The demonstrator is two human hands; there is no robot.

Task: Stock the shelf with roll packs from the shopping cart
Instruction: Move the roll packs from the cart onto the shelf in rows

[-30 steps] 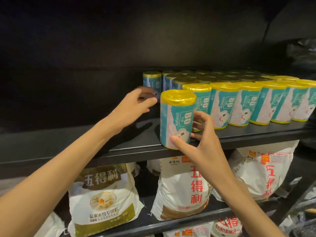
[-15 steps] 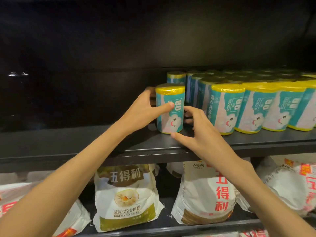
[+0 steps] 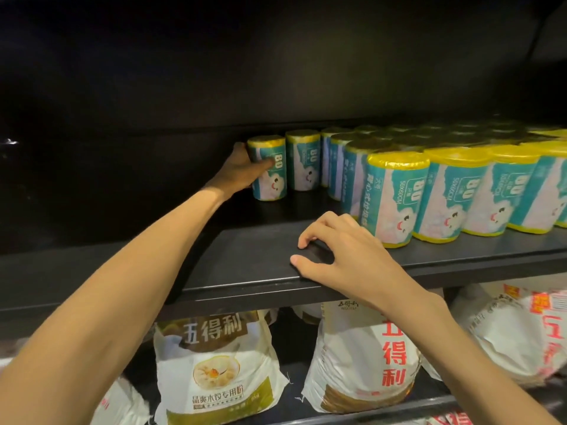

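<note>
Hands first: the left hand (image 3: 242,170) reaches deep along the shelf (image 3: 245,271) and wraps around the side of a roll pack (image 3: 267,168), thumb across its printed front, the other fingers hidden behind it. The right hand (image 3: 346,256) holds nothing; its fingers are loosely bent, tips resting on the shelf near the front edge, just beside the front row of packs (image 3: 460,191).

That gripped pack stands upright at the left end of the back row, touching or almost touching its neighbour (image 3: 303,161); which, I cannot tell. More packs fill the shelf to the right. The shopping cart is out of view.

Each pack looks like a small, light cylinder in glossy film with a crinkled yellow top. I judge it firm enough to squeeze a little but slick, and easy to tip. A hold around the middle of the body, not the loose cap, seems safest. Flour bags (image 3: 214,363) sit on the shelf below.
</note>
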